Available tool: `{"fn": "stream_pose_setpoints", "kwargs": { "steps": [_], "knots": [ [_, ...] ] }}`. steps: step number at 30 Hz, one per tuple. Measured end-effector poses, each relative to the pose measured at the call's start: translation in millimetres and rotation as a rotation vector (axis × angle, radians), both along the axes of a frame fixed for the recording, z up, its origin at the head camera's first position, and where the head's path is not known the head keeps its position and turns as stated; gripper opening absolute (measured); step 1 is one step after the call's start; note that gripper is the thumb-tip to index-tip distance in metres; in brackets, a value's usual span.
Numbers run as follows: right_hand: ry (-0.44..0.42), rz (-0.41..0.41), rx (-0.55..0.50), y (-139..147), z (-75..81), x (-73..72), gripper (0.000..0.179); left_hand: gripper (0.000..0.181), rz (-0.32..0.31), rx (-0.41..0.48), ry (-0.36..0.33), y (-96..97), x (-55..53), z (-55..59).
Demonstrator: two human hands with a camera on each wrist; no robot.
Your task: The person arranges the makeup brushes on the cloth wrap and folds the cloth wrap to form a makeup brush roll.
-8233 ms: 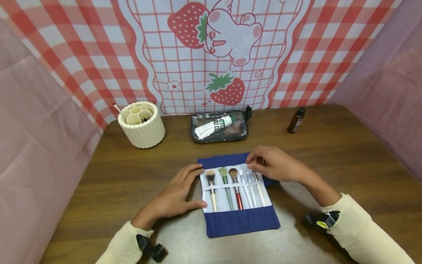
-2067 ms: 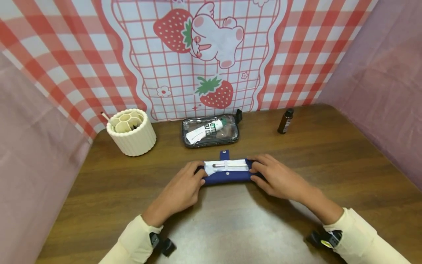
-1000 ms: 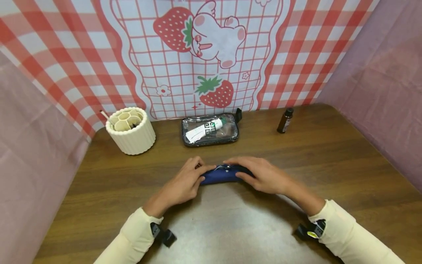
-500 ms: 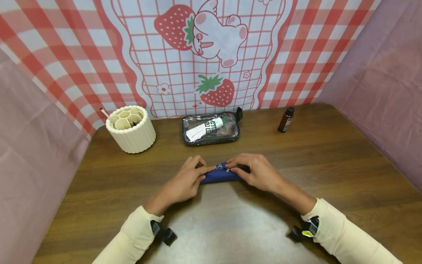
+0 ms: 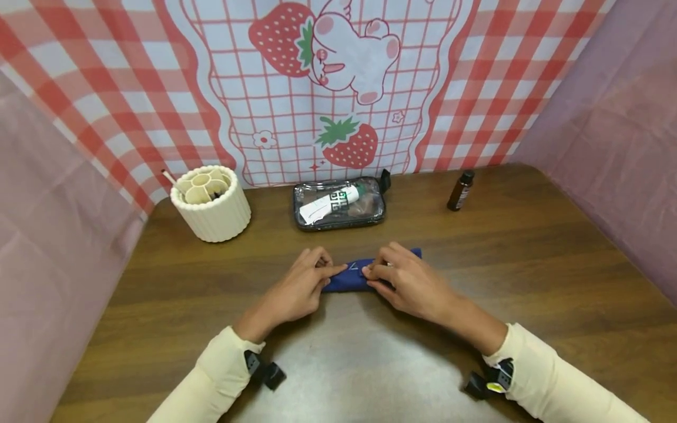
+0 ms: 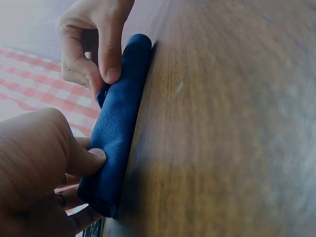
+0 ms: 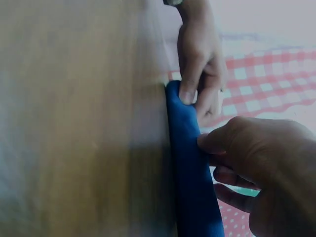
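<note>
The dark blue brush roll lies rolled into a narrow tube on the table, its brushes hidden inside. At its left part, my left hand grips it. In the left wrist view the thumb presses the near side of the roll while the fingers reach round behind. Near the middle, my right hand pinches the roll's small strap between thumb and fingertips. The right wrist view shows the right thumb against the upper edge of the tube. The snap is covered by the fingers.
Behind the hands lies a clear zip pouch with a white tube inside. A cream ribbed holder stands back left, a small dark bottle back right. Cloth walls border the wooden table.
The roll lay flat with several brushes showing, then was rolled until one showed; now none shows. My right hand moved from its right end to the strap. The left hand stays at the left.
</note>
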State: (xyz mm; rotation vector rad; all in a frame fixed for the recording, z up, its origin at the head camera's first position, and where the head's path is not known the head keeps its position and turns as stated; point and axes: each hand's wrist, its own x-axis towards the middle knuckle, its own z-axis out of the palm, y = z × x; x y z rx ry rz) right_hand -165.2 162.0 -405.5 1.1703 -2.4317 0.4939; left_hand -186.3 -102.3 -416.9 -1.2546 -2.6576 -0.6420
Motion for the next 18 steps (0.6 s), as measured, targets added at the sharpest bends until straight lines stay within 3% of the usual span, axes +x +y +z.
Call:
{"fn": "stream_pose_setpoints", "kwargs": {
  "steps": [3, 11, 18],
  "knots": [
    [0.007, -0.018, 0.015, -1.3, -3.3, 7.6, 0.021, 0.044, -0.011, 0.011, 0.014, 0.8, 0.8, -1.9],
    [0.025, 0.004, -0.013, -3.7, -6.5, 11.1, 0.006, 0.045, -0.028, 0.019, 0.023, 0.7, -2.0, 0.5],
    [-0.073, -0.012, -0.021, 3.4, -5.3, 7.8, 0.016, 0.043, -0.028, -0.002, 0.014, -0.7, -0.5, 0.9]
  ]
}}
